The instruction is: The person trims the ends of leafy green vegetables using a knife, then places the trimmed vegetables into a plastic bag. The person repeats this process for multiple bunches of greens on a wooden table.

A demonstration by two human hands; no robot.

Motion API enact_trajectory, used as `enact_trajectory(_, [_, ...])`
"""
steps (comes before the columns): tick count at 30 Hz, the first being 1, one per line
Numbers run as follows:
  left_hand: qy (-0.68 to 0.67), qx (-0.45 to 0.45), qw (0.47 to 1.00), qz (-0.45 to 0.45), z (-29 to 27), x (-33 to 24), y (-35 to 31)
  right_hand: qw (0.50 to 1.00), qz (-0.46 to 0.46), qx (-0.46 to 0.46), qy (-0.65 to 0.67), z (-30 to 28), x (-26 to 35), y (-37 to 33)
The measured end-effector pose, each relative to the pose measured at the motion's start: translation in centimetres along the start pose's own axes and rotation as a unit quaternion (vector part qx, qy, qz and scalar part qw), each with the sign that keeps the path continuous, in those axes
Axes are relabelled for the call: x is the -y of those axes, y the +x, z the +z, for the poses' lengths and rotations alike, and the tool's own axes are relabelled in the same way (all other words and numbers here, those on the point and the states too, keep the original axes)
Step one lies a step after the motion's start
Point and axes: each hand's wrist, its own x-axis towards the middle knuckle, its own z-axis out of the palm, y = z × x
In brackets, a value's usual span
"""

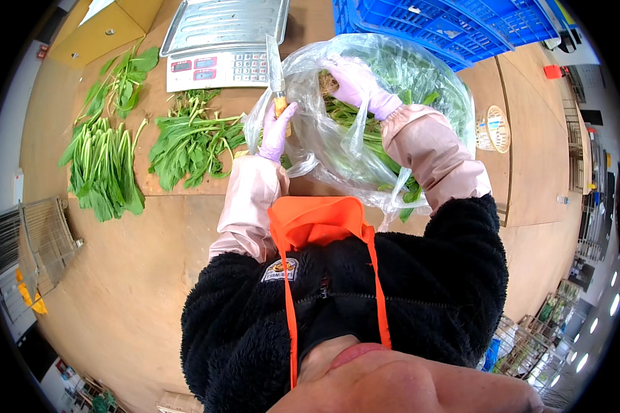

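Bare tabletop (534,165) stretches right — bag (348,162) at near edge. Left hand (275,133) grips knife (275,65); right hand (358,84) clutches leafy greens (357,122) (brown-rooted).

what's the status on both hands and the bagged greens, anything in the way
Left hand holding knife. Right hand at roots, grip unclear. Greens in clear bag, partly hidden by its crumpled plastic.

One scale (203,70) with a metal tray (227,24), placed between a tan box (103,38) and blue plastic crates (455,27) at the top of the view. One small pale basket (490,141), right; one wire rack (48,234), far left.
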Motion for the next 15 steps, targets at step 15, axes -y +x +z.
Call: enact_trajectory(15, [0.02,0.004,0.999,0.042,-0.8,0.5,-0.3,0.992,-0.048,0.114,0.036,0.1,0.5,1.3])
